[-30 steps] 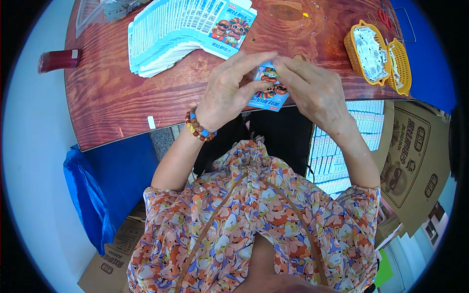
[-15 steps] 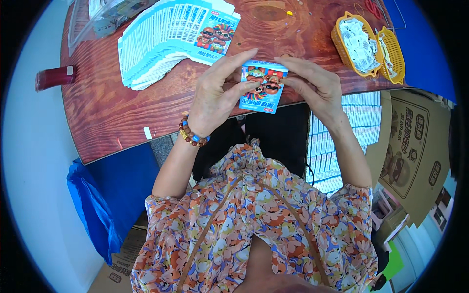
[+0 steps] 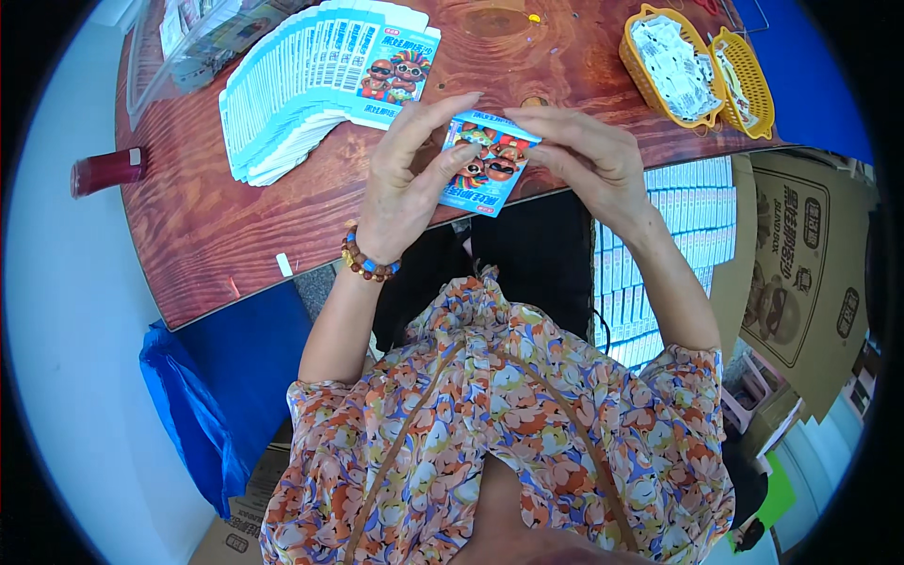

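Between my hands, above the table's near edge, is a small light-blue cardboard box (image 3: pixel 488 171) printed with cartoon figures, its print upside down to me. My left hand (image 3: pixel 400 179), with a beaded bracelet at the wrist, grips its left side, thumb on the front panel. At the upper right corner, my right hand (image 3: pixel 595 162) pinches the box's edge by the end flap. What the fingertips behind the box do is hidden. Just beyond my left hand lies a fanned row of flat, matching boxes (image 3: pixel 292 89).
Two yellow baskets stand at the far right: a larger one (image 3: pixel 650 91) full of white packets and a smaller one (image 3: pixel 762 92). A dark red cup (image 3: pixel 108 172) and a clear plastic bin (image 3: pixel 151 75) are at left. Packed boxes (image 3: pixel 664 226) fill a carton below right.
The box has shifted slightly left and tilted, its near end swinging a little left. Both hands have moved left with it and keep their hold.
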A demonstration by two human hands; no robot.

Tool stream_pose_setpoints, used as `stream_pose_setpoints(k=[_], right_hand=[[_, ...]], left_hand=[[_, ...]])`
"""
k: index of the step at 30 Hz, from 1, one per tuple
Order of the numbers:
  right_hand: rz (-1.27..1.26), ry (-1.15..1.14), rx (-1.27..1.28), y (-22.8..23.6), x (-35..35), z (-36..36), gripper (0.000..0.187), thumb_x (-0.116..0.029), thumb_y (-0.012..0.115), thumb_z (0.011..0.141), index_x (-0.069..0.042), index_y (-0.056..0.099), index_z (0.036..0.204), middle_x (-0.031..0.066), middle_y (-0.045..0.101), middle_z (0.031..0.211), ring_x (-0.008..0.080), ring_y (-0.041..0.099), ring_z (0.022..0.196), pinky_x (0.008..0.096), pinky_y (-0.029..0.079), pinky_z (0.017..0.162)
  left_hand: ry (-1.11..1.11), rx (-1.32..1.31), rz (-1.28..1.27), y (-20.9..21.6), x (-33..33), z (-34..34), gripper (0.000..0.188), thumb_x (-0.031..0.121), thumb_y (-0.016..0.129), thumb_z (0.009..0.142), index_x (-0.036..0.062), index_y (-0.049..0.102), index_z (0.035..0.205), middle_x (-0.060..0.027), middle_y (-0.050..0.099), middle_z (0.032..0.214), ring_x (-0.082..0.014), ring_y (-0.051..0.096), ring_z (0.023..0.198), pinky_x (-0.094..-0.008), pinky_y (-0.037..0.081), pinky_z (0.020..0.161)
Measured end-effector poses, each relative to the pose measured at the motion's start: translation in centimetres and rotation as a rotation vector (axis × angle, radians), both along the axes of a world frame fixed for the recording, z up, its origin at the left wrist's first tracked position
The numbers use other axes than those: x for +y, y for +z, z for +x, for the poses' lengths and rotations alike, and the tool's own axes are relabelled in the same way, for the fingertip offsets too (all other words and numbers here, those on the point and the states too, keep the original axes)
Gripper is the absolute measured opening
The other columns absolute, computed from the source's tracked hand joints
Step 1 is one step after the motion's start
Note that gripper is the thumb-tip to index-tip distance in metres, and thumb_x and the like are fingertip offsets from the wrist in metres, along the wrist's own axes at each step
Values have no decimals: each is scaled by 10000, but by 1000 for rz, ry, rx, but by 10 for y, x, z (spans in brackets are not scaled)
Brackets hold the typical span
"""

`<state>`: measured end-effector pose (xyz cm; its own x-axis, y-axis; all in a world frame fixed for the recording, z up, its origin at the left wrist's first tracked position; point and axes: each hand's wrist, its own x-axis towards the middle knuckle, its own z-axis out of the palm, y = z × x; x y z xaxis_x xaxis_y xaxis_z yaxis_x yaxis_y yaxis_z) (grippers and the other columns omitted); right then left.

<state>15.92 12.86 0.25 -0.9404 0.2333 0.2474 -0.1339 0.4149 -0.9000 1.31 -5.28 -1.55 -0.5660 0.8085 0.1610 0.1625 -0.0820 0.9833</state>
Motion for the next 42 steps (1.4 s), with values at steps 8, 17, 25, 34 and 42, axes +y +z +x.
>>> stream_pose_setpoints(k=[8,17,25,34,42], right_hand=[[142,-12,101,0,-6,0,324,-5,702,852,-15,701,1176,136,697,1192,235,677,1101,328,564,892],[-532,139,-446,22,17,-6,283,-57,609,963,17,656,1233,98,710,1141,138,704,963,272,608,819],[-545,224,-514,18,19,-11,328,-68,603,970,4,610,1291,83,714,1134,127,692,999,270,601,834],[-437,116,-611,12,9,-15,321,-68,606,973,-1,608,1287,54,710,1102,99,677,977,239,589,802],[-506,-67,-327,9,7,-23,280,-58,624,959,22,652,1226,65,699,1112,118,683,963,243,599,780]], left_hand=[[100,-149,120,4,8,15,358,17,648,939,34,624,1296,-41,546,1071,-98,559,996,-248,465,880],[-28,138,-38,6,2,-1,419,53,674,904,104,643,1319,-44,552,927,-145,536,844,-267,440,765],[-74,129,-85,8,2,-9,424,58,691,882,111,655,1301,-46,542,874,-171,541,812,-305,449,747],[-86,340,-142,7,10,-14,377,81,715,863,81,674,1237,-103,571,873,-223,578,791,-336,473,734],[182,883,-300,20,5,6,912,292,860,707,-8,420,1447,-166,572,1173,-348,602,1015,-420,510,848]])
